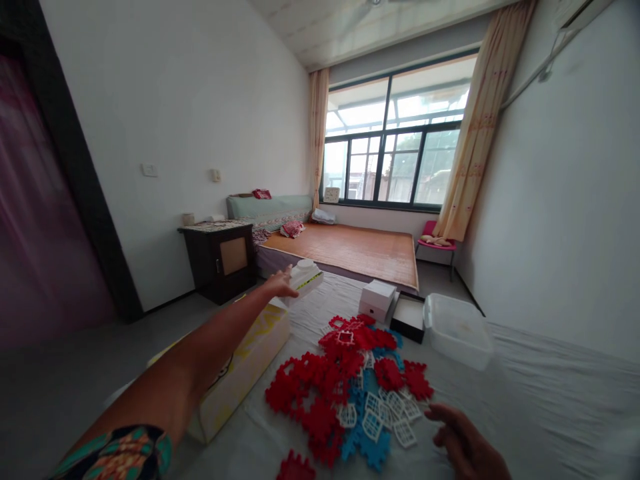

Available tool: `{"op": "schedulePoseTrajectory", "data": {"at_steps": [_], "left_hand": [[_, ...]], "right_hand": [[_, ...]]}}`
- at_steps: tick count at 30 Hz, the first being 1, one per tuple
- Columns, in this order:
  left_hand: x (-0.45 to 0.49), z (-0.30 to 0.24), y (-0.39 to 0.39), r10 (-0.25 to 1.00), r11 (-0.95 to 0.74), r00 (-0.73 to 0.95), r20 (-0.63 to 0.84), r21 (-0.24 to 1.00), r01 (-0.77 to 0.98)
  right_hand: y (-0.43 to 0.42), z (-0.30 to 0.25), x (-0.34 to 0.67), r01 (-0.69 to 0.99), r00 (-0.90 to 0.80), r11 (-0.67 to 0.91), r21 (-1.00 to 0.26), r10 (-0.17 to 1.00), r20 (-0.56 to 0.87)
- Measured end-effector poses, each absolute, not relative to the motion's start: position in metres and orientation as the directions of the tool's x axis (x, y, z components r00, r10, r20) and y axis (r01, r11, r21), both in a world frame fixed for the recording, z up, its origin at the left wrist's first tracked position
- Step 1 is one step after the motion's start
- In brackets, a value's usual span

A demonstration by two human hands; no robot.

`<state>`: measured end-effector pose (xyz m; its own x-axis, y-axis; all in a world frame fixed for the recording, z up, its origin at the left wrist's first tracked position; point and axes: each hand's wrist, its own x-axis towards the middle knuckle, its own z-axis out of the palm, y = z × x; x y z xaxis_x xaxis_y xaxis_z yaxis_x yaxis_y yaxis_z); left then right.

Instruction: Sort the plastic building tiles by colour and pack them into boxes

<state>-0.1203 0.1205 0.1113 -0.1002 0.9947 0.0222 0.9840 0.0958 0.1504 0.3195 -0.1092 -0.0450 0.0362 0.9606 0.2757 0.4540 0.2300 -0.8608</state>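
My left hand (281, 285) is stretched far forward over the left edge of the white-covered table (550, 400), its fingers closed on a small white box (306, 278) with a yellow stripe. My right hand (463, 440) rests near the table's front, fingers loosely curled and holding nothing, just right of a heap of flat plastic snowflake-shaped pieces (350, 380) in red, blue and white. The heap lies in the middle of the table.
A long yellow-and-white carton (250, 360) lies under my left arm. Behind the heap stand a white box (377, 299), a black-rimmed tray (409, 317) and a translucent plastic tub (457, 330). Beyond are a low bed (345, 250), a dark cabinet (220, 257) and a pink chair (437, 243).
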Motion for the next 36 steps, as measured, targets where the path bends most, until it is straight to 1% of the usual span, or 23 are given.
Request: {"op": "schedulePoseTrajectory", "data": {"at_steps": [3,6,9,12,14,16,19,21,24,27,29,31,33,36], "left_hand": [[-0.093,0.131,0.096,0.988,-0.101,0.083,0.13,0.136,0.986],[-0.06,0.141,0.056,0.942,-0.295,0.263,0.207,0.141,0.945],[-0.03,0.136,0.004,0.878,-0.453,0.403,0.257,0.18,0.873],[-0.006,0.122,-0.05,0.821,-0.559,0.492,0.291,0.229,0.797],[0.007,0.112,-0.081,0.781,-0.618,0.548,0.299,0.251,0.745],[0.02,0.105,-0.105,0.749,-0.662,0.603,0.275,0.267,0.701],[0.035,0.099,-0.128,0.708,-0.704,0.677,0.201,0.274,0.656],[0.042,0.097,-0.134,0.699,-0.711,0.695,0.17,0.27,0.649],[0.046,0.097,-0.134,0.708,-0.703,0.685,0.174,0.269,0.658],[0.045,0.098,-0.129,0.714,-0.7,0.666,0.217,0.265,0.663],[0.041,0.098,-0.123,0.727,-0.687,0.638,0.255,0.252,0.682],[0.035,0.098,-0.117,0.75,-0.658,0.596,0.287,0.236,0.715],[0.025,0.097,-0.11,0.781,-0.614,0.544,0.306,0.22,0.758],[0.01,0.096,-0.099,0.833,-0.516,0.439,0.336,0.189,0.835]], "right_hand": [[-0.11,-0.045,0.315,0.456,0.045,0.254,-0.853,0.951,0.307],[-0.112,-0.04,0.308,0.455,0.076,0.272,-0.848,0.937,0.341],[-0.115,-0.025,0.305,0.445,0.126,0.287,-0.848,0.918,0.376],[-0.118,-0.003,0.304,0.414,0.136,0.375,-0.829,0.876,0.464],[-0.122,0.009,0.305,0.394,0.081,0.456,-0.798,0.848,0.525],[-0.127,0.018,0.305,0.384,-0.009,0.517,-0.765,0.831,0.557],[-0.135,0.024,0.304,0.421,-0.137,0.537,-0.73,0.834,0.535],[-0.139,0.026,0.303,0.446,-0.175,0.527,-0.723,0.844,0.507],[-0.142,0.03,0.301,0.404,-0.137,0.51,-0.76,0.855,0.501],[-0.141,0.035,0.302,0.291,-0.023,0.489,-0.822,0.863,0.505],[-0.14,0.037,0.306,0.194,0.096,0.464,-0.864,0.868,0.488],[-0.136,0.036,0.313,0.085,0.223,0.41,-0.908,0.88,0.418],[-0.13,0.032,0.324,-0.026,0.324,0.336,-0.941,0.894,0.31],[-0.117,0.017,0.343,-0.156,0.441,0.253,-0.955,0.883,0.162]]}}
